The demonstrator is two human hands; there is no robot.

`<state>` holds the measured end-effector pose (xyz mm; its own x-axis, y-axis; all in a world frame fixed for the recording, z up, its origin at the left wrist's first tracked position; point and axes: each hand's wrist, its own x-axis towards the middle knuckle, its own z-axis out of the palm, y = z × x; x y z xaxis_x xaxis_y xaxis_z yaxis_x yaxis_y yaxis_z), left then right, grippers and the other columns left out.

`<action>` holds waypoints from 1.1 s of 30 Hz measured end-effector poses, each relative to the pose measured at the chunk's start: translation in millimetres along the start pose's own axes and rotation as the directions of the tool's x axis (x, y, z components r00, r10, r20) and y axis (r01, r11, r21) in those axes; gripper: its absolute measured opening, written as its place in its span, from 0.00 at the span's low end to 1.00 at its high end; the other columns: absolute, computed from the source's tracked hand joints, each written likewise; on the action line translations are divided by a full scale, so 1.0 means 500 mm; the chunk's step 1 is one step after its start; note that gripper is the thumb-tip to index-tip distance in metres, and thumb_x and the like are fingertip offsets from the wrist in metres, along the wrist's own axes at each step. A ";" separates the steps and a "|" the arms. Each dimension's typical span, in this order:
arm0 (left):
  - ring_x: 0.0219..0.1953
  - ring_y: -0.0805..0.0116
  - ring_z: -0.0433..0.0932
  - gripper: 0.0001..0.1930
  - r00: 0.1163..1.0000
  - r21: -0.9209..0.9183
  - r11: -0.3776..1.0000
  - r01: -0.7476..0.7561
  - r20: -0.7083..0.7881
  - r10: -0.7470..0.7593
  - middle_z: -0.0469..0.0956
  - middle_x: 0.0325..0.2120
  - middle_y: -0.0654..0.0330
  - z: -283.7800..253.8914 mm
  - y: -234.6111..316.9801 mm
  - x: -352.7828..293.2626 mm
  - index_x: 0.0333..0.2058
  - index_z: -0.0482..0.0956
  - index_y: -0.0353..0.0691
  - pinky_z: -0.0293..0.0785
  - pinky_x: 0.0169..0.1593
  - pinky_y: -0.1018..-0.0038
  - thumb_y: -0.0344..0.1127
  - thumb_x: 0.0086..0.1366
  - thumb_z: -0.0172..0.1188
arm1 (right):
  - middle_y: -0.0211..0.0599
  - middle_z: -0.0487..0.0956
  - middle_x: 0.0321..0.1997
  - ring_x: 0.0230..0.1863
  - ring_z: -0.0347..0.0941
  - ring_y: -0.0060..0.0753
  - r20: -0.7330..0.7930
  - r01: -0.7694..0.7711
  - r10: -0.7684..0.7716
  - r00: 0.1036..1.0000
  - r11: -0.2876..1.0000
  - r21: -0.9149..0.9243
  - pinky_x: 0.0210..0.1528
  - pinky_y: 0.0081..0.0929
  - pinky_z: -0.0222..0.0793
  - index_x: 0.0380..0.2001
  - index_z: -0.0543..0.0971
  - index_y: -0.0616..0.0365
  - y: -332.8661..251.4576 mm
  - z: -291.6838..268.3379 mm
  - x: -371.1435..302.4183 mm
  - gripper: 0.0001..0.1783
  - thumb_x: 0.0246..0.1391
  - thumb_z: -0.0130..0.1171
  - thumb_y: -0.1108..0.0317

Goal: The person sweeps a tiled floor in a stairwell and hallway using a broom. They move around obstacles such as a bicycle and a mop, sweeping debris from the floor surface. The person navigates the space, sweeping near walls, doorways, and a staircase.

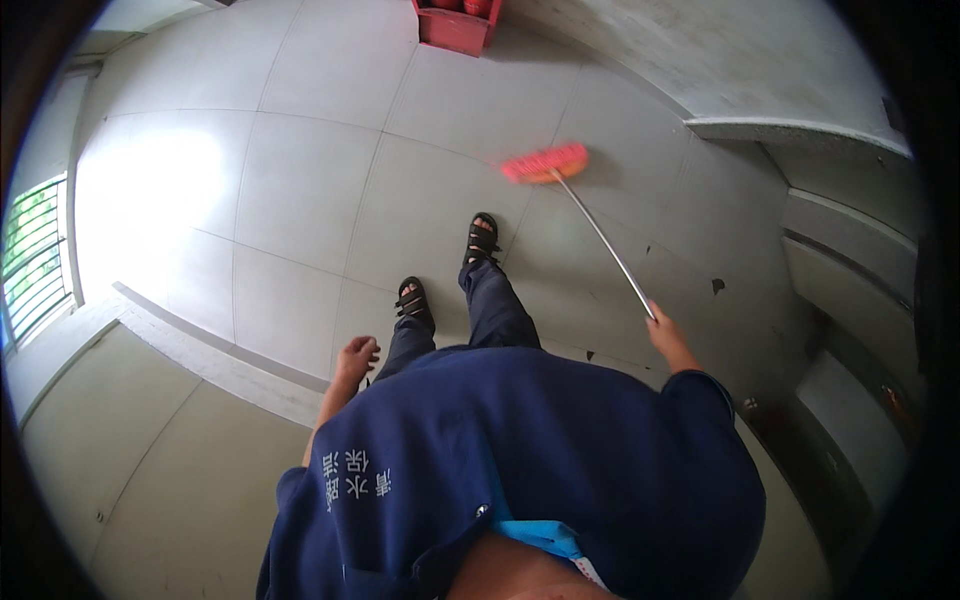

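A broom with pink-red bristles and an orange base (548, 164) touches the tiled floor ahead of my feet, slightly to the right. Its thin silver handle (607, 245) slants back toward me. Around the upper end of that handle, my right hand (668, 335) is closed. My left hand (357, 360) hangs by my left leg, fingers loosely curled and a little apart, with nothing visible in it. The bristles look slightly blurred.
A red box (455, 32) with red cylinders stands on the floor at the far side. Dark scraps (718, 286) lie on the tiles to the right. Stairs (850, 212) run along the right edge. To the left are a low ledge (220, 345) and a barred window (35, 250).
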<state>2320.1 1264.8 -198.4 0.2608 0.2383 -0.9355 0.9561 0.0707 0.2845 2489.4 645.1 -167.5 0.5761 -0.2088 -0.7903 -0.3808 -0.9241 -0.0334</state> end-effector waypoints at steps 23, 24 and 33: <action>0.27 0.73 0.73 0.16 0.997 0.042 0.999 -0.015 -0.082 0.018 0.75 0.29 0.61 -0.254 -0.349 0.013 0.40 0.71 0.39 0.69 0.28 0.76 0.41 0.56 0.52 | 0.34 0.76 0.32 0.33 0.72 0.41 -0.051 0.498 -0.545 0.837 0.797 -0.342 0.33 0.38 0.68 0.51 0.64 0.33 -0.562 0.390 -0.183 0.21 0.51 0.44 0.61; 0.27 0.73 0.73 0.16 0.995 0.013 1.000 -0.016 -0.101 0.017 0.75 0.29 0.61 -0.251 -0.363 -0.002 0.41 0.71 0.39 0.69 0.28 0.76 0.41 0.56 0.52 | 0.36 0.76 0.32 0.33 0.72 0.43 0.023 0.513 -0.536 0.844 0.793 -0.329 0.33 0.39 0.67 0.47 0.67 0.36 -0.560 0.406 -0.176 0.18 0.51 0.44 0.63; 0.27 0.72 0.74 0.16 0.999 0.074 0.997 0.000 -0.043 0.003 0.76 0.29 0.60 0.074 -0.396 -0.048 0.41 0.71 0.38 0.70 0.27 0.76 0.41 0.56 0.53 | 0.41 0.74 0.41 0.40 0.70 0.44 0.040 0.133 -0.128 0.991 0.977 -0.165 0.41 0.37 0.65 0.53 0.62 0.31 0.200 0.363 -0.245 0.24 0.51 0.46 0.63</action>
<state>2129.5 1209.2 -240.2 0.2581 0.2796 -0.9248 0.9633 -0.0009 0.2686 2249.5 636.3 -185.0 0.5908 -0.0757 -0.8032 -0.1757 -0.9838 -0.0366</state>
